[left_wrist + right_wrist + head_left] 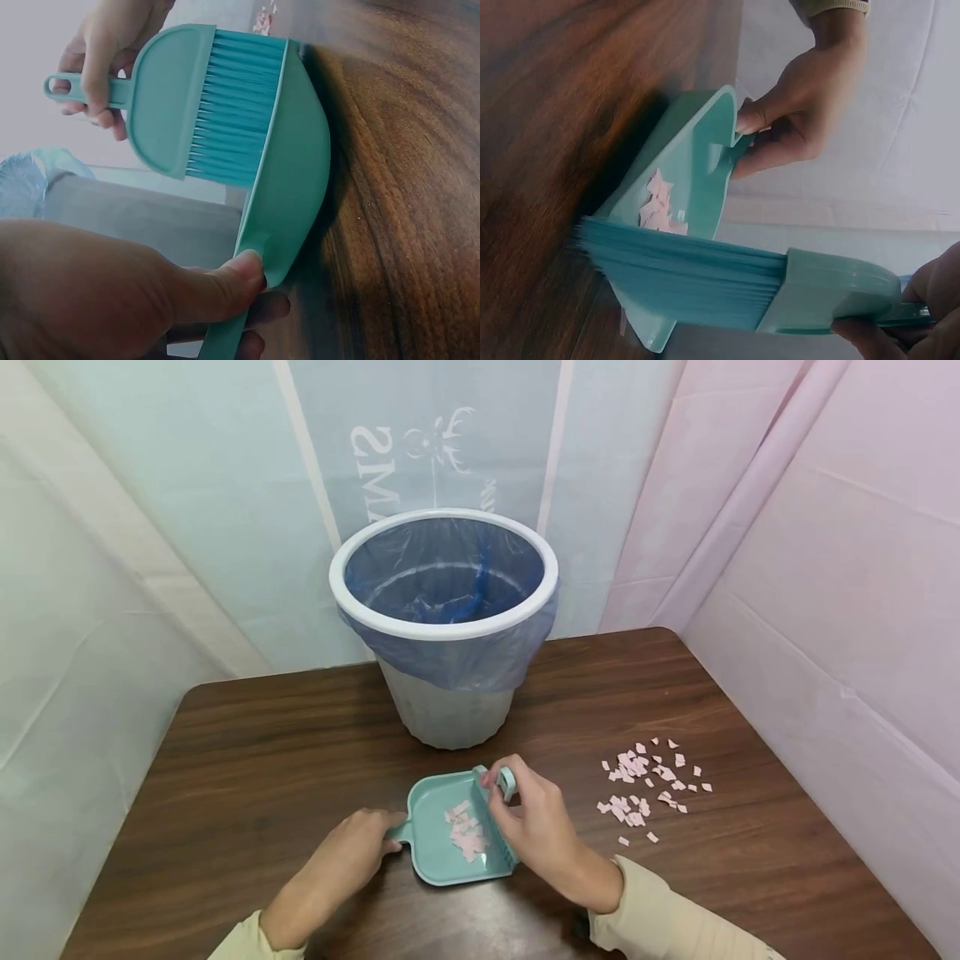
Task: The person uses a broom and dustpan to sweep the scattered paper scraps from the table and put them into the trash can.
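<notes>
A teal dustpan (431,802) lies on the wooden table with a small heap of pink paper scraps (468,835) in it. My left hand (352,852) grips its short handle, the thumb on top in the left wrist view. My right hand (540,827) holds a teal hand brush (169,101) upright by its handle. The brush's blue bristles (682,274) stand at the dustpan's open right edge, beside the scraps. More pink scraps (633,768) lie scattered on the table to the right of my right hand.
Behind the dustpan stands a white bin (450,718) lined with a blue plastic bag (480,656), its mouth open upward. The brown table (262,752) is enclosed by pale fabric walls (847,610) at the back and both sides.
</notes>
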Available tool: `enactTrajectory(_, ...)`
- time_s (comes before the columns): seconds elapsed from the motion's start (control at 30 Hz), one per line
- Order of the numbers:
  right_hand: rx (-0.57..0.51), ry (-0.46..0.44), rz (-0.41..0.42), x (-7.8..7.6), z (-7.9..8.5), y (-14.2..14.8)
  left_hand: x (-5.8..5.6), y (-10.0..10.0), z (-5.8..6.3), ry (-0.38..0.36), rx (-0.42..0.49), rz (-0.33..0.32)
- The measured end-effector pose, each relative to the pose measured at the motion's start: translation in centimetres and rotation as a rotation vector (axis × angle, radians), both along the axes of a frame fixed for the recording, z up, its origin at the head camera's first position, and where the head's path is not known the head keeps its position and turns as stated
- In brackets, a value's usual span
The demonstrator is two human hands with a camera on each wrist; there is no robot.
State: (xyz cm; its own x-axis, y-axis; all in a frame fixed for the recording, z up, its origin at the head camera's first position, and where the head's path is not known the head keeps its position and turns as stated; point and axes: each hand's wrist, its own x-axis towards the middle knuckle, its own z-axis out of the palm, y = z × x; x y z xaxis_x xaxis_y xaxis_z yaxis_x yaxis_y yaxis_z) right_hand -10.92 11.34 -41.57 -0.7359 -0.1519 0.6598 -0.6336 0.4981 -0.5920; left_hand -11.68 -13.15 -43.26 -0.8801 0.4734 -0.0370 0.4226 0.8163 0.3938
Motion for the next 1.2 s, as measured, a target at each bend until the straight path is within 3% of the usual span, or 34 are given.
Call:
enactTrajectory(0.17, -0.123, 0.07, 0.036, -0.6, 0.4, 0.3, 0.0, 0.0, -0.1, 0.001, 0.002, 0.014)
enactTrajectory(0.27, -0.139, 0.083, 0.016, -0.9, 0.8, 0.9, 0.0, 0.0, -0.1, 0.007, 0.008, 0.017)
enactTrajectory(0.5, -0.048, 0.052, -0.055, -1.3, 0.6, 2.3, 0.1, -0.1, -0.1, -0.045, 0.014, 0.02)
enactTrajectory(0.8, 0.09, -0.013, -0.138, -1.0, 0.5, 3.0, 0.0, -0.4, 0.5, -0.035, 0.008, 0.022)
enactTrajectory(1.03, 0.158, -0.075, -0.08, 0.1, 0.9, 2.6, -0.1, -0.9, 1.2, -0.018, -0.02, 0.056)
enactTrajectory(1.2, 0.115, -0.078, -0.029, 0.6, 0.8, 1.8, -0.2, -1.1, 1.3, -0.036, -0.037, 0.045)
